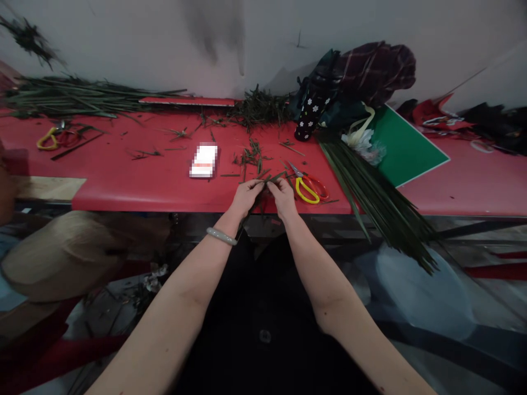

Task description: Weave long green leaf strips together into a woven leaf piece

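Head view: at the near edge of the red table [135,186], the left hand [248,195] and right hand [284,195] nearly meet, fingertips pinched closed on green leaf strips [276,177]. Scissors [300,176] lie just right of them, a phone [203,161] farther left, long leaves [379,203] overhanging the edge at right.

From your left hand [249,196], free strip of red table [135,189] runs along front edge toward left of frame; phone [203,160] blocks above its right end. Scissors [308,189] crowd your right hand [283,196]; leaf bundle [370,192] bars right of frame. Leaf heap [265,108], bottle [307,118] obstruct upper centre.
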### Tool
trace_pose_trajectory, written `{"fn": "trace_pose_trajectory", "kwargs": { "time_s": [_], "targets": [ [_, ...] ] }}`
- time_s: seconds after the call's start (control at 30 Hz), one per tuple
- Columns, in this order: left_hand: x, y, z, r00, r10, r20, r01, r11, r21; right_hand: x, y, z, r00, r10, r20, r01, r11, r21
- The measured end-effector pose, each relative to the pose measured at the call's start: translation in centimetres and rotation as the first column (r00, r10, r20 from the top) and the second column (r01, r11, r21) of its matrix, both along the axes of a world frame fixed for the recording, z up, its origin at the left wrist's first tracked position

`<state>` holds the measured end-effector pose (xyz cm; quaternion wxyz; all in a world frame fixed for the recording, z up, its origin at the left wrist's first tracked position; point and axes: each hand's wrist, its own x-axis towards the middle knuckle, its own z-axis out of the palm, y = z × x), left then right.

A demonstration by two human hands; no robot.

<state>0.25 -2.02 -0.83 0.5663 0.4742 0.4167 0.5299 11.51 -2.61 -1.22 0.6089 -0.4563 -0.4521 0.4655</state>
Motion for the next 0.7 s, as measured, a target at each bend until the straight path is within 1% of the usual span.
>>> {"fn": "trace_pose_trajectory", "kwargs": {
  "time_s": [0.1,0.27,0.4,0.47,0.6,0.7],
  "targets": [
    [0.0,0.0,-0.1,1.000,-0.007,0.025,0.007,1.000,-0.010,-0.1,0.1,0.1,0.999,0.035,0.033,-0.035,0.999,0.011],
    [0.0,0.1,-0.1,1.000,0.012,-0.019,-0.012,1.000,0.012,-0.2,0.2,0.1,0.998,0.035,0.050,-0.036,0.999,0.024],
    [-0.1,0.0,0.3,0.999,0.038,0.027,-0.038,0.999,-0.002,-0.3,0.2,-0.2,0.997,0.065,0.030,-0.066,0.998,0.021],
    [0.0,-0.2,0.5,0.999,0.037,0.030,-0.037,0.999,-0.014,-0.2,0.3,-0.4,0.995,0.064,0.080,-0.066,0.997,0.030],
    [0.1,-0.4,0.7,0.999,0.038,-0.035,-0.038,0.999,-0.012,-0.1,0.4,-0.9,0.966,0.057,0.252,-0.078,0.994,0.075],
    [0.1,-0.2,0.6,0.997,0.071,-0.041,-0.071,0.997,-0.002,0.0,0.4,-1.0,0.960,0.080,0.269,-0.107,0.991,0.086]
  ]
}}
